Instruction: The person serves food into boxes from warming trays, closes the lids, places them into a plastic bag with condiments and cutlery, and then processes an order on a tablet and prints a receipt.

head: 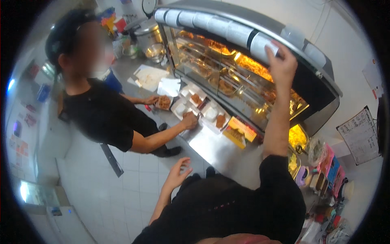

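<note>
My right hand (281, 62) reaches up to the top front edge of a heated glass food display case (219, 76). Its thumb and fingers grip the edge of a white paper slip (262, 47), the last at the right of a row of slips (201, 21) hung along that edge. My left hand (179, 172) hovers low in front of my body, fingers apart, with nothing in it. On the steel counter (210, 143) stand open white meal boxes (214, 114) holding rice and fried chicken. Beside them is a yellow and orange printed box (239, 131) with food inside.
A co-worker in a black shirt (97, 113) stands to the left, one hand (189, 120) over a meal box and the other by a box of fried food (164, 102). Behind lies a white cutting board (149, 77). Metal food pans (297, 137) and a handwritten whiteboard (361, 134) are at right.
</note>
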